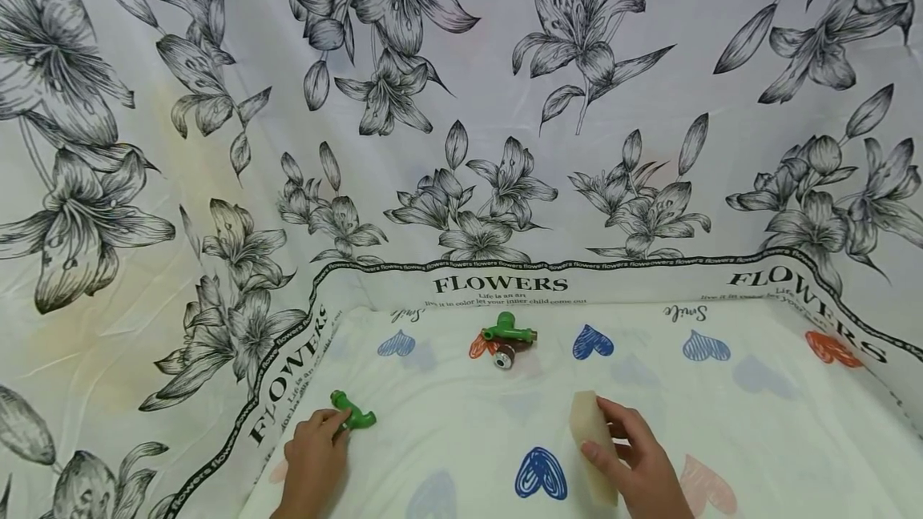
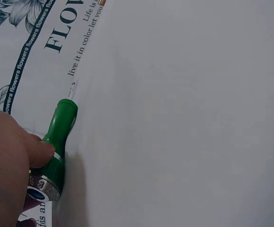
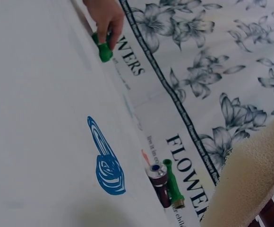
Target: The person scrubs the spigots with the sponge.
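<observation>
My left hand (image 1: 316,453) pinches a green tap (image 1: 363,420) low over the white cloth at the left. In the left wrist view, that tap (image 2: 64,120) shows a smooth green body and a silvery end partly behind the fingers. My right hand (image 1: 638,459) holds a beige sponge (image 1: 593,439) on edge, thumb on the near face and fingers behind. The sponge's porous side (image 3: 250,175) fills the lower right of the right wrist view. Farther back, a second green tap (image 1: 508,333) with a brass-coloured end lies against a dark maroon, silver-ended fitting (image 1: 503,357).
A white cloth (image 1: 461,391) printed with hearts covers the work surface. Flower-printed curtains (image 1: 461,102) rise behind it and along both sides, with a black lettered band near their lower edge. The second tap and the fitting lie near the back edge.
</observation>
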Demonstrator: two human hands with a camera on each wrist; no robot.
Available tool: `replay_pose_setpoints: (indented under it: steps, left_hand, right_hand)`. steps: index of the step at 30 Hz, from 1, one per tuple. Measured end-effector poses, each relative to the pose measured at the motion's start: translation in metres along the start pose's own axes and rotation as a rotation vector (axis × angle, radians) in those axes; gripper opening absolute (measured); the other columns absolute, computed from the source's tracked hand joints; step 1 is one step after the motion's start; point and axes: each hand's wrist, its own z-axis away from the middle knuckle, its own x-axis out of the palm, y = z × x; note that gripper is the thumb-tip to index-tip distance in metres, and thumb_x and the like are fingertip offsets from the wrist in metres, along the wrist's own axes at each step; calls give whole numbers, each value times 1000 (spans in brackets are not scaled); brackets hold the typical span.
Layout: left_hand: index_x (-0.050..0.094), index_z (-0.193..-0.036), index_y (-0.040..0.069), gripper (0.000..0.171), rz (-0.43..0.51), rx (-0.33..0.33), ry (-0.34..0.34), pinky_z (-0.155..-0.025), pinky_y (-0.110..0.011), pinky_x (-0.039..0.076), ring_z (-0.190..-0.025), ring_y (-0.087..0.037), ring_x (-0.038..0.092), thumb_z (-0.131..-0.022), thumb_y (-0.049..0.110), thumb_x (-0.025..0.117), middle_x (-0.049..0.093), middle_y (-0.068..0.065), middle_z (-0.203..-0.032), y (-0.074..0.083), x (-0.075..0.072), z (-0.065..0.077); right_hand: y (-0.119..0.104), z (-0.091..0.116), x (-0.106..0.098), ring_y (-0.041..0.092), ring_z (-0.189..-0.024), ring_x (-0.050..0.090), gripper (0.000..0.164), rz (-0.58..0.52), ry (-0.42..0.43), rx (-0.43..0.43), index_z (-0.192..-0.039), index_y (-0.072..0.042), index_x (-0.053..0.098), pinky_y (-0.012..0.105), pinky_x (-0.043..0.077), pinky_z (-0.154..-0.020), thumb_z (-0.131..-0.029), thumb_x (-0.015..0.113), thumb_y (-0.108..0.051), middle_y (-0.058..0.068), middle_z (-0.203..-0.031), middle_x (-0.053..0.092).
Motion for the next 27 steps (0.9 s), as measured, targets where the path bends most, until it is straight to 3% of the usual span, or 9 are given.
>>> replay_pose_setpoints:
  steps: [5, 10, 16, 21, 27]
  left_hand:
    - [76, -136, 12, 42, 26, 1, -16, -82, -63, 41, -112, -44, 59, -96, 18, 83, 66, -16, -134, 6, -8, -5]
    - [70, -143, 12, 44, 124, 97, 63, -90, -67, 40, -118, -42, 59, -101, 19, 81, 66, -14, -138, 29, -18, -22]
    - [67, -145, 11, 49, 281, 269, 141, -97, -67, 43, -117, -35, 63, -100, 14, 83, 69, -11, -133, 77, -22, -50]
    - [63, -150, 10, 53, 361, 347, 93, -99, -60, 53, -121, -34, 63, -101, 17, 83, 68, -10, -135, 123, -22, -75]
    - [58, -156, 12, 63, 395, 428, 53, -101, -57, 54, -122, -33, 63, -100, 23, 85, 67, -10, -136, 167, -8, -97]
  right_hand:
    - [1, -1, -1, 26, -113, 62, 62, -3, -2, 18, -152, -9, 60, 26, 58, -89, -99, 84, -33, 7, -135, 63]
    - [3, -2, -1, 26, -113, 62, 62, -15, -9, 25, -152, -9, 59, 26, 58, -89, -100, 83, -33, 7, -135, 63]
    - [10, 1, 0, 23, -108, 64, 57, -64, 3, -14, -150, -7, 61, 28, 59, -86, -100, 83, -22, 7, -131, 64]
    - [12, 2, 1, 21, -106, 63, 55, -97, 9, -7, -149, -5, 62, 27, 60, -85, -100, 82, -17, 7, -128, 63]
    - [10, 4, 1, 23, -106, 63, 56, -74, 15, 44, -149, -8, 63, 27, 60, -86, -99, 84, -23, 6, -125, 63]
